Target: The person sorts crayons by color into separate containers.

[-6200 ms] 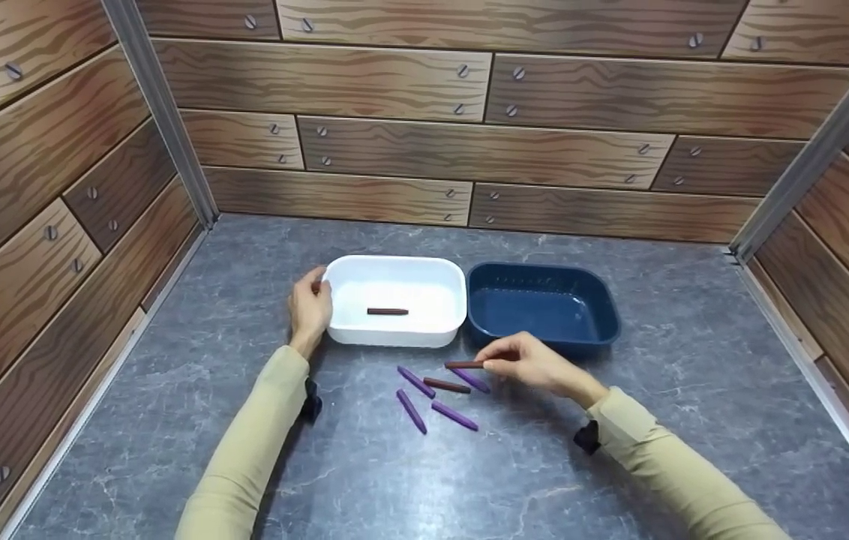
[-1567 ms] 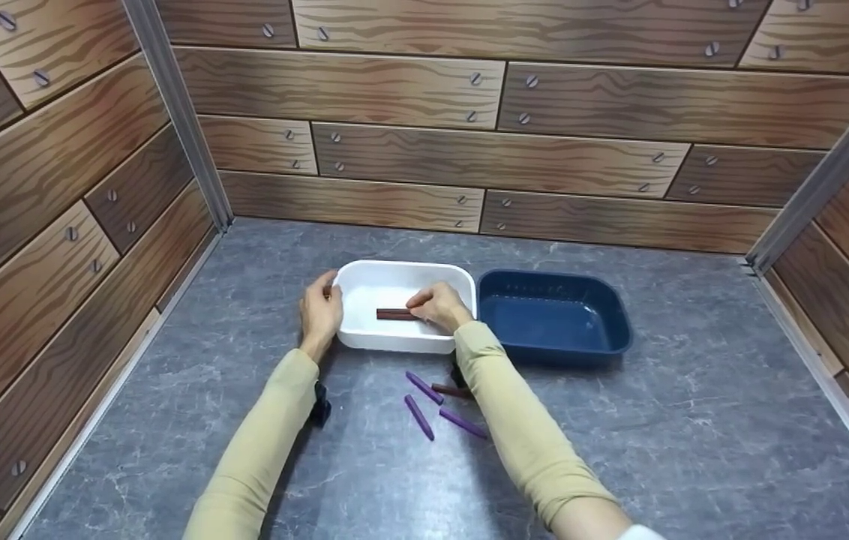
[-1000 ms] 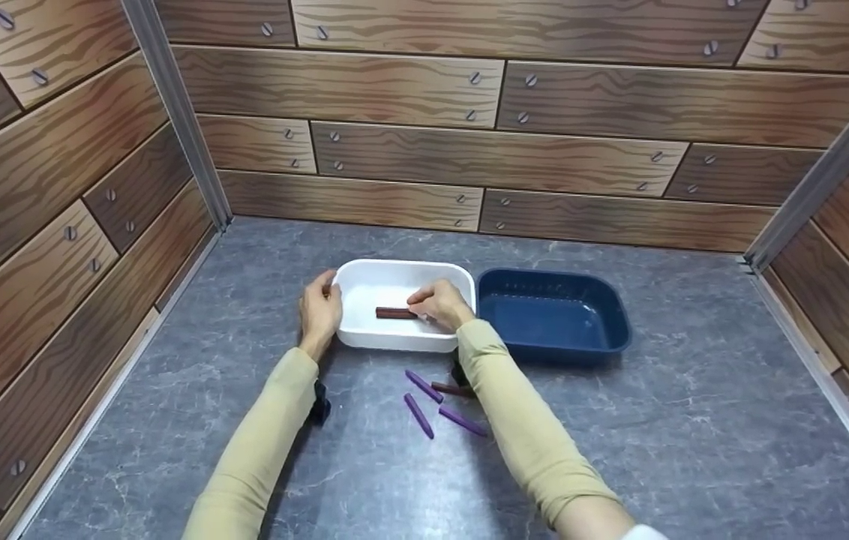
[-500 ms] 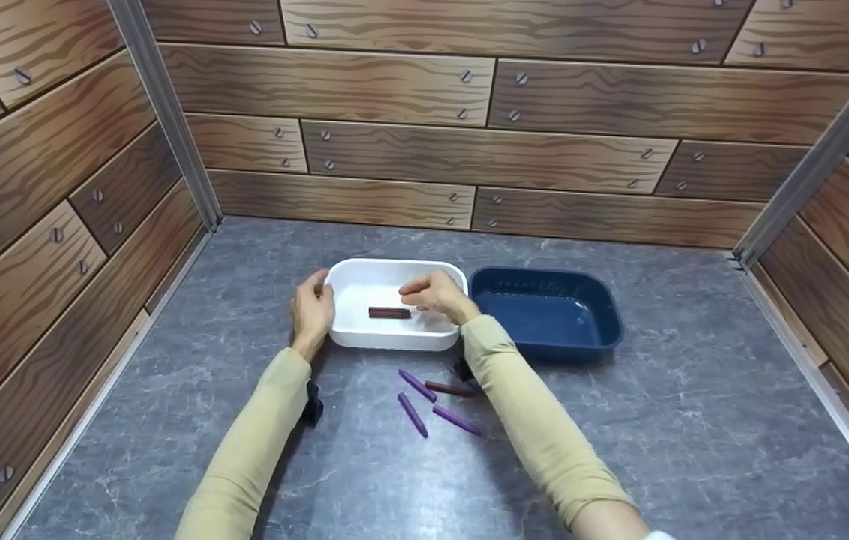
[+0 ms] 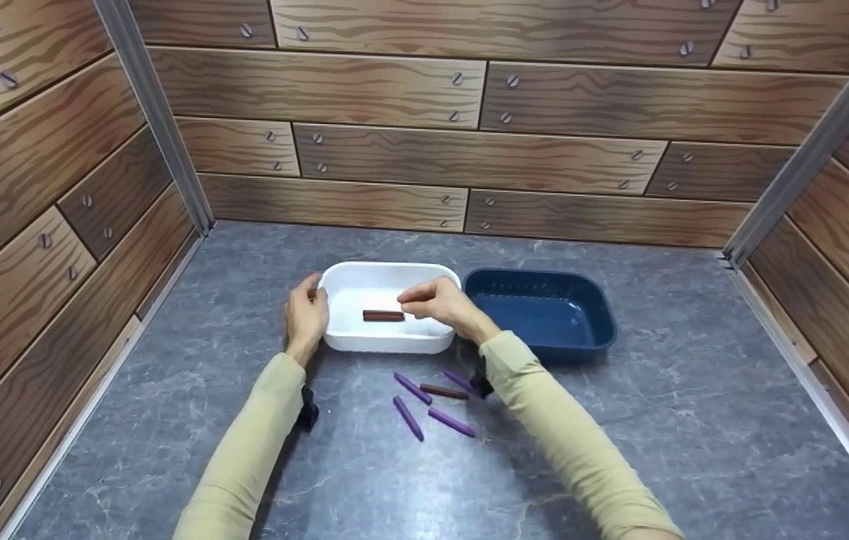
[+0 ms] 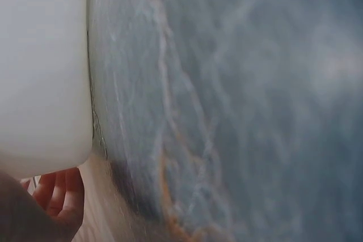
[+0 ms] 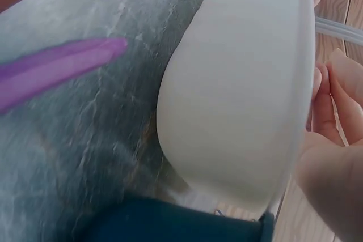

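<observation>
We grip the left end of the white tray point(image 5: 391, 343) with the left hand point(image 5: 307, 313). We hold the right hand point(image 5: 439, 304) over its interior, fingers released, just beside the brown crayons point(image 5: 383, 316) lying inside. The white tray and, at its right, the blue tray point(image 5: 568, 352) stand toward the table's point(image 5: 349, 465) back edge. Farther from that edge lie four purple crayons point(image 5: 451, 421) and one loose brown crayon point(image 5: 445, 391).

Seeing the left tray point(image 5: 391, 343) and the right tray point(image 5: 537, 313) standing side by side on the worktop point(image 5: 349, 472) before the rear wall point(image 5: 567, 161), with two crayons point(image 5: 383, 316) lying together in the left one. Finding five loose crayons point(image 5: 444, 391) lying close on the worktop, nearer than the trays, mostly before the left one.
</observation>
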A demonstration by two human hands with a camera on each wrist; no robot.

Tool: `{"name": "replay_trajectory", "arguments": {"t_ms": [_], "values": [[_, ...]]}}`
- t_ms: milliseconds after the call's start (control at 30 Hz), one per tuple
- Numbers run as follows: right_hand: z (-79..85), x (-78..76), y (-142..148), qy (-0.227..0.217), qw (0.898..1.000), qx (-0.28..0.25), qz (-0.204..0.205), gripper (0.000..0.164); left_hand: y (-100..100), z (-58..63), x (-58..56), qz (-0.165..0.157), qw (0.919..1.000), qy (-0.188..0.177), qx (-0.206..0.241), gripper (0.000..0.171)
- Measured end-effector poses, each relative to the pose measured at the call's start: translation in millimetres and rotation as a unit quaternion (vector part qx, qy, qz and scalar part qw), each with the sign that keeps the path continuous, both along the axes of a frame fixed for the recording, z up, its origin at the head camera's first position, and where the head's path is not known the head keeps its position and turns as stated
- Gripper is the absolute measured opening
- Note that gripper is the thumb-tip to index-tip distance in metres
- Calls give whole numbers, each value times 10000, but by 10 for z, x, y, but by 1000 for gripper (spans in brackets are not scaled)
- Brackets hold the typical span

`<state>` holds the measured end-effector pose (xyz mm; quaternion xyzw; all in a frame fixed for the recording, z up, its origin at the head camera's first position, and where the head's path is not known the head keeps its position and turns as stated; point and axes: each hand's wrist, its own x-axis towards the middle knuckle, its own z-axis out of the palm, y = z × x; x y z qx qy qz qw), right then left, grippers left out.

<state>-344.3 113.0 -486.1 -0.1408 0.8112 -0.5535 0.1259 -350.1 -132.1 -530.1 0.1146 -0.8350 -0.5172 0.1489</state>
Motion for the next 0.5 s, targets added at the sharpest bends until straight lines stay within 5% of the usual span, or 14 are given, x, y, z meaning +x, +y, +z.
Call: {"name": "replay_trajectory", "arguments": {"t_ms": [500], "values": [[-39, 308, 271, 328, 9990, -284, 121, 30, 2, -5, -10, 8, 10000, 45, 44, 37]]}}
